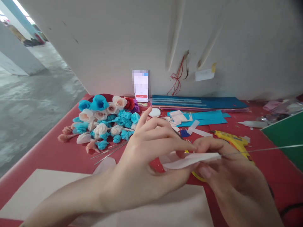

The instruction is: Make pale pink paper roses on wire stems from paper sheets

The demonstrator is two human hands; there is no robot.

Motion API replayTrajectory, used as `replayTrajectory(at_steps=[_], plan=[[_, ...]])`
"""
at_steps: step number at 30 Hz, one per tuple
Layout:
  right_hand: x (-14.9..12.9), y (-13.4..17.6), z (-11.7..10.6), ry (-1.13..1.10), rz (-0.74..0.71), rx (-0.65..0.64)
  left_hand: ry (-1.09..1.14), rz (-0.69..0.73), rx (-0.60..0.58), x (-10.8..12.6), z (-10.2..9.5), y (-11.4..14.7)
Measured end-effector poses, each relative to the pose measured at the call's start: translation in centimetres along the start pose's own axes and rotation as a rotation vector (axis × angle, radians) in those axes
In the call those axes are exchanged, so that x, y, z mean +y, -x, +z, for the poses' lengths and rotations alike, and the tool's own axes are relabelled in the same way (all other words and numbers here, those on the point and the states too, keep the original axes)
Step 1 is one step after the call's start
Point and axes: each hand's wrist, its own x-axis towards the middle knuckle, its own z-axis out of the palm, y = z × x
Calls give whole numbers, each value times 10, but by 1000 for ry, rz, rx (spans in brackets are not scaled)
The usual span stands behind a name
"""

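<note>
A narrow white paper strip (191, 160) is pinched between both hands above the red table. My left hand (151, 151) grips its middle between thumb and fingers, with the index finger raised. My right hand (227, 167) closes on the strip's right end. A thin wire (258, 150) runs out from that end to the right edge of the view; how it joins the paper is hidden by my fingers. Below the hands lies a pale paper sheet (184, 205), and yellow scissor-like loops (199, 177) show partly behind them.
Several blue, white and pink paper flowers (99, 116) are heaped at the left back. A phone (141, 86) leans on the wall. A yellow glue gun (233, 142), blue paper (208, 118) and a green board (286, 138) lie to the right. Loose wires (110, 151) lie near the flowers.
</note>
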Motion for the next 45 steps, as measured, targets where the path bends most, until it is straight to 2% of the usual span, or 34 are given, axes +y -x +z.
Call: replayTrajectory(at_steps=[4,8,14,18,21,25,28,34,40,45], plan=[[-3,2,3,76,6,45,1,-1,22,0,0,-2],[-4,5,8,35,76,109,-12,-16,43,2,-1,-3],[-3,2,6,12,25,13,-47,5,66,3,1,-2],[-4,3,8,29,4,49,-99,15,114,2,3,-2],[-4,5,10,59,-7,103,-94,5,100,1,2,-2],[-5,4,8,123,-36,50,-99,1,79,1,1,-2],[-4,3,7,64,-42,47,-61,5,74,2,1,-2],[3,8,9,-160,47,-4,-36,34,96,1,1,-3],[1,7,9,-105,18,-2,-28,26,86,2,1,-3],[0,5,8,-142,37,-20,-23,36,99,1,2,-3]])
